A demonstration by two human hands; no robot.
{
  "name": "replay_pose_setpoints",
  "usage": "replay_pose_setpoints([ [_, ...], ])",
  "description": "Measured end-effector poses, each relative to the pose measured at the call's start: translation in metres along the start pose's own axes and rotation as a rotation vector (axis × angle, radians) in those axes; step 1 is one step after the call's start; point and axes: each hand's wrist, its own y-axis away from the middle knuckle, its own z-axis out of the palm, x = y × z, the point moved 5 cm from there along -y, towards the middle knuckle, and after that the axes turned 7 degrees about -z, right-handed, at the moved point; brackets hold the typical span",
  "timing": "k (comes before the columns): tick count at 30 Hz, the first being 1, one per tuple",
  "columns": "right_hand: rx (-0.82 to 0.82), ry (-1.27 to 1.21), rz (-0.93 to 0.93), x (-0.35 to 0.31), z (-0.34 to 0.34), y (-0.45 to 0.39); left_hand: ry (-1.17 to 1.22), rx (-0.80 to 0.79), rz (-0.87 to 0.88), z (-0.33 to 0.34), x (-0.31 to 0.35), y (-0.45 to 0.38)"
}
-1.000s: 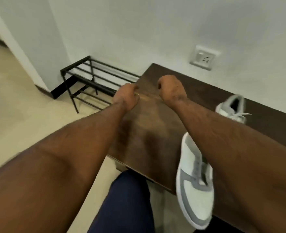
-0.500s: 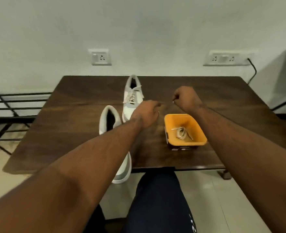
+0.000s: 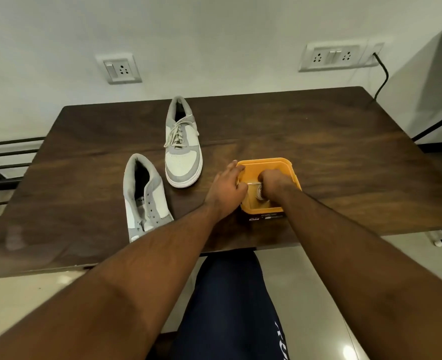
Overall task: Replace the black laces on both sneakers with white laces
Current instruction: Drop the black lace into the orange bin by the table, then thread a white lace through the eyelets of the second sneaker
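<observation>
Two grey-and-white sneakers stand on the dark wooden table (image 3: 318, 152). The far sneaker (image 3: 182, 162) is threaded with a white lace. The near sneaker (image 3: 147, 203) shows bare eyelets, and my left forearm covers its toe. To their right sits an orange container (image 3: 290, 167). My right hand (image 3: 274, 180) is down inside it, fingers curled on a bundled white lace (image 3: 259, 192). With fairly straight fingers, my left hand (image 3: 225, 188) rests against the container's left rim. No black lace is visible.
A black metal rack (image 3: 1, 162) stands on the floor at the left. Wall sockets (image 3: 121, 68) and a plugged-in black cable (image 3: 382, 74) are behind the table. My leg in dark blue trousers (image 3: 230, 294) is below the table's front edge.
The view swung right from the rack to the table's middle. Both hands dropped from above the table to the orange container, and my right hand went inside onto the lace.
</observation>
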Motion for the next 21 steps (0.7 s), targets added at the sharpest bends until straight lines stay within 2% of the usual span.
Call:
replay_pose_setpoints([
  [5, 0.008, -0.015, 0.033, 0.002, 0.004, 0.001, 0.153, -0.022, -0.040, 0.001, -0.001, 0.002],
  [8, 0.188, -0.150, 0.008, 0.001, -0.012, 0.003, 0.355, 0.045, -0.066, -0.007, 0.000, 0.005],
  [10, 0.382, -0.339, -0.016, -0.006, -0.033, 0.016, 0.559, 0.138, -0.081, -0.023, 0.004, 0.016],
  [13, 0.573, -0.829, -0.115, -0.034, -0.049, 0.054, 0.829, 0.210, -0.093, -0.050, 0.001, 0.055],
  [15, 0.580, -1.024, -0.208, -0.068, -0.038, 0.082, 0.951, 0.153, -0.111, -0.067, -0.013, 0.099],
  [17, 0.528, -1.095, -0.271, -0.108, -0.005, 0.098, 1.028, 0.089, -0.151, -0.077, -0.043, 0.143],
  [21, 0.411, -1.205, -0.275, -0.169, 0.070, 0.111, 1.074, 0.149, -0.297, -0.083, -0.109, 0.190],
])
